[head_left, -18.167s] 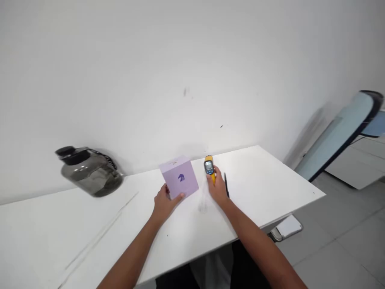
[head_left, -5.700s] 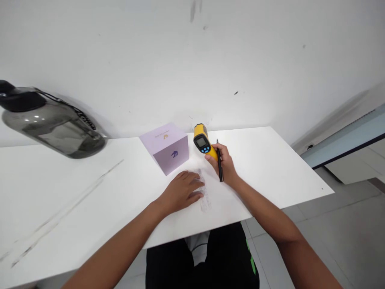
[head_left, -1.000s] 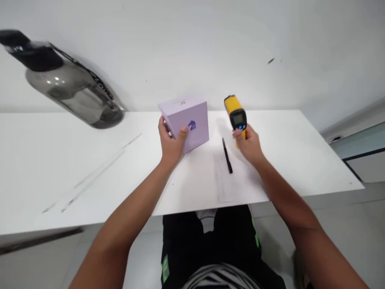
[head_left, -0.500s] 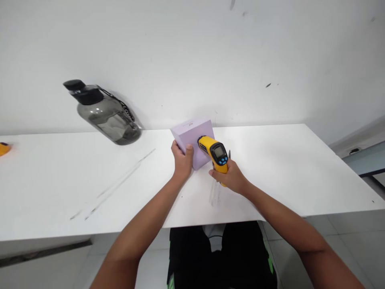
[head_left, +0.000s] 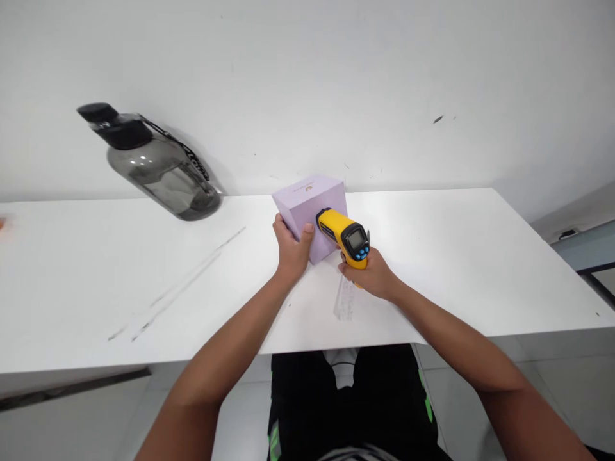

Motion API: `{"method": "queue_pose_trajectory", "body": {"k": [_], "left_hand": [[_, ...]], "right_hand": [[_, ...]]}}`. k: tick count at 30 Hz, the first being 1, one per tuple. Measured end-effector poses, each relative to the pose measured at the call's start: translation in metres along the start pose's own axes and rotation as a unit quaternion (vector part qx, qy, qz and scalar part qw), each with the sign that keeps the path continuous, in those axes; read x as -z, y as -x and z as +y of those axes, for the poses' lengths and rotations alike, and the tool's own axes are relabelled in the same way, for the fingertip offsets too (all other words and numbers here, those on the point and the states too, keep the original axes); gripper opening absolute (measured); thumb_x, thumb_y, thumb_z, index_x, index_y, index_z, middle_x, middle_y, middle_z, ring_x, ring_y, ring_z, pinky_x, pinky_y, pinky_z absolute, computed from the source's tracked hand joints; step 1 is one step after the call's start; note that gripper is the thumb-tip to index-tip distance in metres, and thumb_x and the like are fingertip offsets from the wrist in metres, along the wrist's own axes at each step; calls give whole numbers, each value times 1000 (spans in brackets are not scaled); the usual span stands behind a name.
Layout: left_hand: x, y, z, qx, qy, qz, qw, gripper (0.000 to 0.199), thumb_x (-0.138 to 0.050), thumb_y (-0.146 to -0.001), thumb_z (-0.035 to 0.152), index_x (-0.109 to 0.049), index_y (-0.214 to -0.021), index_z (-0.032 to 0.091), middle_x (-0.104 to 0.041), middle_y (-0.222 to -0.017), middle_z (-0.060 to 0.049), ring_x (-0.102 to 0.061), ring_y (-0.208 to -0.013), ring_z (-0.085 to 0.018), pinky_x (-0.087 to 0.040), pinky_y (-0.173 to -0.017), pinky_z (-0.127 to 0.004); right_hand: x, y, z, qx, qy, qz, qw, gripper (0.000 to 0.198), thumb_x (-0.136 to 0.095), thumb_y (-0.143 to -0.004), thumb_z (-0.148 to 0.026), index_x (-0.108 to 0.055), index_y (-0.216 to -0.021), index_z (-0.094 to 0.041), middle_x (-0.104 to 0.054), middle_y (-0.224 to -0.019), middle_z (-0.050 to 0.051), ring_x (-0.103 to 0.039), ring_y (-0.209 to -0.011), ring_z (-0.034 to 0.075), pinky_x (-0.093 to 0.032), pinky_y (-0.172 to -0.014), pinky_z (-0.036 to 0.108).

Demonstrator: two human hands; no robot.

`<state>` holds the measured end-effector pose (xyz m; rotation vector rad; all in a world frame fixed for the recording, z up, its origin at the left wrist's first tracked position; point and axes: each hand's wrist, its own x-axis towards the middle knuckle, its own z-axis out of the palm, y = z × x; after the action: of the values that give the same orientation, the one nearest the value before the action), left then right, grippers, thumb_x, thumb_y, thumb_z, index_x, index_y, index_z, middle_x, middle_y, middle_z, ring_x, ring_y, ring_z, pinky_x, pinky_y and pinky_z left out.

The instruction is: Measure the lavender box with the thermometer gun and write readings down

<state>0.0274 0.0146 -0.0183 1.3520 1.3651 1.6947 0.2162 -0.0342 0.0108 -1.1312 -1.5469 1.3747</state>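
A pale purple box (head_left: 310, 195) with a small gold mark on its top is held by my left hand (head_left: 293, 253), the thumb on its near face and the fingers round its left side. My right hand (head_left: 372, 275) is wrapped round the handle of a yellow and black infrared thermometer (head_left: 342, 232). The thermometer's nose is at the front face of the box; whether they touch I cannot tell. Its small grey screen and blue buttons face me, and the screen shows no reading that I can make out.
A grey see-through bottle (head_left: 166, 173) with a black cap and strap stands at the back left of the white table (head_left: 456, 256), near the wall (head_left: 307, 83). Dark scuff marks run across the table's left half. At the far left edge an orange thing is partly cut off.
The view has tipped slightly, so the bottle and table sit higher in it. The box shows more of its top. Both hands keep their hold on the box and thermometer.
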Motion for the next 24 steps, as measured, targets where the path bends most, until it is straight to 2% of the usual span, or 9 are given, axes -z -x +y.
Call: {"method": "queue_pose_trajectory", "body": {"k": [4,8,12,14,17,20,24], "left_hand": [[-1,0,2,0,-8,11,1000,83,-62,-69,77,-40,-127,22,-48,-126,-14,-49,-122,-29,-41,-105,-48],[-2,1,3,2,-9,25,1000,82,-62,-69,78,-42,-127,24,-48,-125,-12,-50,-120,-29,-44,-102,-45],[-1,-1,1,2,-31,16,999,89,-67,-66,77,-39,-132,25,-45,-128,-13,-48,-124,-31,-44,-103,-45],[0,-2,0,-5,-42,12,999,93,-69,-64,76,-37,-134,25,-43,-129,-14,-46,-126,-31,-43,-105,-46],[1,-4,-1,-11,-41,7,999,94,-70,-63,76,-36,-135,27,-42,-131,-14,-46,-126,-32,-44,-104,-46],[2,-6,-1,-18,-42,9,999,93,-67,-63,79,-38,-134,26,-44,-130,-15,-48,-124,-32,-44,-103,-48],[4,-9,-2,-25,-26,-1,999,85,-58,-69,81,-44,-132,25,-47,-128,-15,-50,-122,-32,-45,-102,-49]], "right_hand": [[-1,0,0,4,-21,-12,1000,28,-72,-73,-34,-56,-92,-20,-52,-77,-3,-51,-63,12,-47,-57,31],[3,2,-5,21,-51,-14,998,40,-80,-69,-42,-54,-92,-21,-54,-81,-1,-52,-63,13,-49,-57,31],[24,-2,-9,103,-42,53,992,61,-76,-72,-56,-49,-116,-26,-57,-91,2,-55,-69,16,-53,-59,33],[38,-6,-9,129,-25,98,986,62,-67,-78,-62,-45,-125,-27,-57,-97,4,-57,-76,17,-55,-64,34],[52,-9,-8,119,-13,145,982,51,-57,-85,-64,-49,-119,-26,-58,-100,5,-58,-77,16,-55,-64,31],[53,-11,-4,104,-67,134,983,49,-51,-87,-68,-53,-107,-24,-60,-97,6,-58,-73,15,-53,-57,28],[44,-11,0,113,-111,123,980,47,-54,-86,-66,-55,-103,-22,-62,-98,6,-58,-72,15,-53,-54,28]]}}
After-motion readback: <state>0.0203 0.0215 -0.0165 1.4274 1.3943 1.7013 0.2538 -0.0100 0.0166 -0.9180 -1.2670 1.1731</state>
